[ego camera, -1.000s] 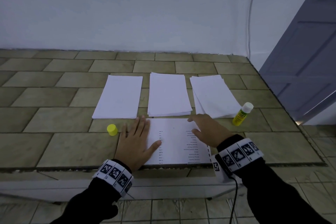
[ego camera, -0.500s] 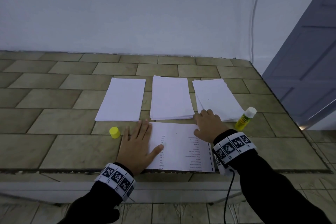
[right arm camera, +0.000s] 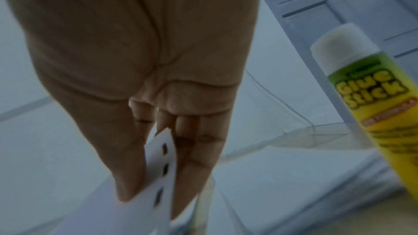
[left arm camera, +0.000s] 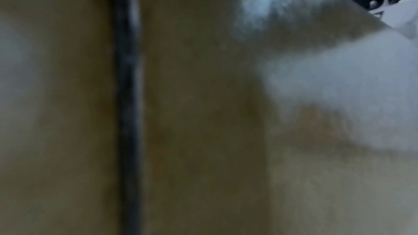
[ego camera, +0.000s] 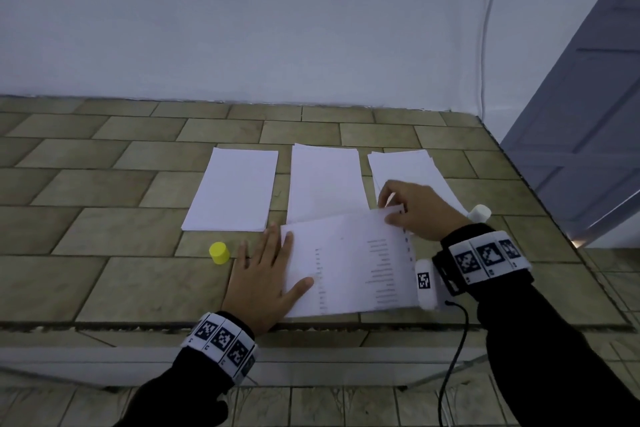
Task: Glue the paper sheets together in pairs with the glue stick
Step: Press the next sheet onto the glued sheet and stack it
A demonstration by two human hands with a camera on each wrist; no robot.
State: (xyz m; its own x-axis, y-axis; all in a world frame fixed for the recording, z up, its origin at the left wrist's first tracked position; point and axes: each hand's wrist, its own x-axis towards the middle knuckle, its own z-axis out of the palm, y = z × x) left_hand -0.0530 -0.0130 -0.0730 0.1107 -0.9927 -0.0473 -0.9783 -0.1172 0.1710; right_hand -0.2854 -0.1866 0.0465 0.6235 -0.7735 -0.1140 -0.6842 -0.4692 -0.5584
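A printed sheet (ego camera: 349, 263) with punched holes lies near the counter's front edge. My left hand (ego camera: 266, 263) rests flat on its left side, fingers straight. My right hand (ego camera: 393, 210) pinches the sheet's far right corner (right arm camera: 161, 160) and lifts it off the counter. Three white paper stacks lie behind: left (ego camera: 232, 191), middle (ego camera: 325, 184), right (ego camera: 405, 166). The uncapped glue stick (right arm camera: 371, 99) stands to the right of my right hand; the head view shows only its white tip (ego camera: 479, 212). Its yellow cap (ego camera: 219, 252) stands left of my left hand. The left wrist view is blurred.
The tiled counter (ego camera: 104, 236) ends at a front edge (ego camera: 138, 324) just below the printed sheet and at a right edge near the glue stick. A white wall (ego camera: 277, 28) runs behind. A grey door (ego camera: 588, 114) stands at the right. A cable (ego camera: 453, 350) hangs from my right wrist.
My right hand went from lying on the sheet's far right corner to pinching it and lifting it. The left hand stayed flat on the sheet's left side.
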